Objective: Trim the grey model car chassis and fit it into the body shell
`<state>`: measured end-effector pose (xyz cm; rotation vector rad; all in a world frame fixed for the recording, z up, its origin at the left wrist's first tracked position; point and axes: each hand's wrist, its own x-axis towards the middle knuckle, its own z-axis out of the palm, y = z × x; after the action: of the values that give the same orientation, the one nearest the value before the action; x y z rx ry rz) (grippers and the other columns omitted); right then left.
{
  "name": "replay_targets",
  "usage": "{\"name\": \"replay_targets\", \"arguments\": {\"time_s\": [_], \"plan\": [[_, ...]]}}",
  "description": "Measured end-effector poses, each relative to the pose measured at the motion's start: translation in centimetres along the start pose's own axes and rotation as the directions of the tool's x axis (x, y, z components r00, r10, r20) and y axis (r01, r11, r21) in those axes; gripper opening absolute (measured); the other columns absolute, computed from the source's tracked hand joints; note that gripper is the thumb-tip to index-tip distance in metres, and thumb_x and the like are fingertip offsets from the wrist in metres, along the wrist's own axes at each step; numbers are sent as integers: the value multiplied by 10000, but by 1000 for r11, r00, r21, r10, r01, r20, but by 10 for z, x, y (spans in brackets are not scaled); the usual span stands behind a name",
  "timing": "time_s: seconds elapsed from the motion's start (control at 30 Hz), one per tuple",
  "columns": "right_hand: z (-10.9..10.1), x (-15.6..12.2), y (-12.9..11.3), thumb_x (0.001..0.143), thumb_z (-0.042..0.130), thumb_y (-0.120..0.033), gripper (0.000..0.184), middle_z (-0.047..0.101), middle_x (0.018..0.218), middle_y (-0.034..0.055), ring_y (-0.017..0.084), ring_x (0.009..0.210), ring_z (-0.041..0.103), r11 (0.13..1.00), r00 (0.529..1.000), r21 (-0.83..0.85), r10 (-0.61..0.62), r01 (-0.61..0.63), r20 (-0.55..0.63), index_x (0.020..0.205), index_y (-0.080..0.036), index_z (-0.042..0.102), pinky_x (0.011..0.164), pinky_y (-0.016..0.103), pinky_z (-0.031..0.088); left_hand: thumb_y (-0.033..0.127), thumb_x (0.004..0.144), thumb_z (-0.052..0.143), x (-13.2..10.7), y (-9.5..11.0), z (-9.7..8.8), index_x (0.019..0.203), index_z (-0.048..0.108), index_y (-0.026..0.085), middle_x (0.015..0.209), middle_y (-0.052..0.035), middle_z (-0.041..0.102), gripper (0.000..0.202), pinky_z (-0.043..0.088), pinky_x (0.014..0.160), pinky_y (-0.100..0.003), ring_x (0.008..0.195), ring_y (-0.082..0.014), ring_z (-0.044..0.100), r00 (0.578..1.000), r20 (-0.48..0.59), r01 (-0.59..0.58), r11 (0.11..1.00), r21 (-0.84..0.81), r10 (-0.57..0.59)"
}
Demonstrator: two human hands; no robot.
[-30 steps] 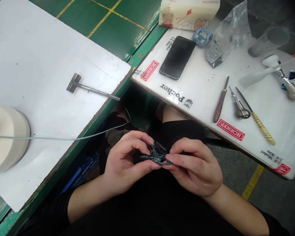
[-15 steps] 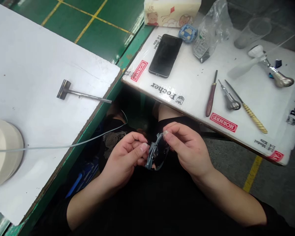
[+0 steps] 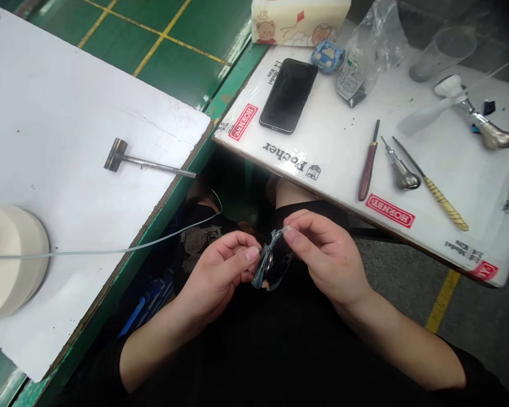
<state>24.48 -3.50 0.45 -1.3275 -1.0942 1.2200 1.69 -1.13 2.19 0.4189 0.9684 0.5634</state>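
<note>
Over my lap I hold a small grey-blue plastic part (image 3: 268, 264) between both hands. My left hand (image 3: 220, 277) pinches its left side with thumb and fingers closed. My right hand (image 3: 326, 254) grips its top edge with the fingertips curled over it. The part stands on edge, nearly upright. A thin clear strip (image 3: 110, 250) runs from a white roll (image 3: 8, 260) on the left board toward my lap.
A small metal hammer (image 3: 144, 161) lies on the white board (image 3: 59, 113) at left. The white sheet (image 3: 335, 147) at right carries a black phone (image 3: 289, 95), three hand tools (image 3: 401, 172), a plastic bag (image 3: 367, 53), a clear cup (image 3: 443, 53) and a tissue pack (image 3: 299, 20).
The part went from lying flat between my fingers to standing on edge. My right hand shifted from its lower side to its top edge. The view has drifted slightly.
</note>
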Motion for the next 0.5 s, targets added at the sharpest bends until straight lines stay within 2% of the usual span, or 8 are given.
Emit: {"name": "replay_targets", "arguments": {"time_s": [0.13, 0.33, 0.5], "plan": [[-1, 1, 0, 1133, 876, -448, 247, 799, 1028, 30, 176, 860, 734, 1000, 1000, -9, -9, 9, -11, 986, -254, 835, 752, 293, 616, 393, 885, 1121, 1, 0, -2, 1139, 858, 152, 898, -47, 860, 438, 691, 786, -259, 742, -147, 820, 1000, 20, -1, 1000, 30, 0], [-2, 2, -1, 1128, 877, -530, 319, 808, 1010, 41, 186, 849, 742, 1000, 1000, -27, -4, 3, -21, 981, -249, 836, 750, 306, 624, 350, 876, 1133, 2, 1, -4, 1173, 874, 158, 964, -41, 856, 438, 696, 820, -256, 788, -140, 831, 998, 62, -8, 999, 30, 7], [-1, 4, -5, 1082, 917, -593, 409, 795, 941, 35, 188, 816, 721, 991, 989, -27, 132, -131, 68, 926, -233, 800, 722, 311, 595, 242, 854, 1134, 3, -1, -6, 1268, 837, 181, 1072, -22, 829, 513, 726, 782, -277, 782, -140, 836, 989, 145, -3, 1000, 31, -1]]}}
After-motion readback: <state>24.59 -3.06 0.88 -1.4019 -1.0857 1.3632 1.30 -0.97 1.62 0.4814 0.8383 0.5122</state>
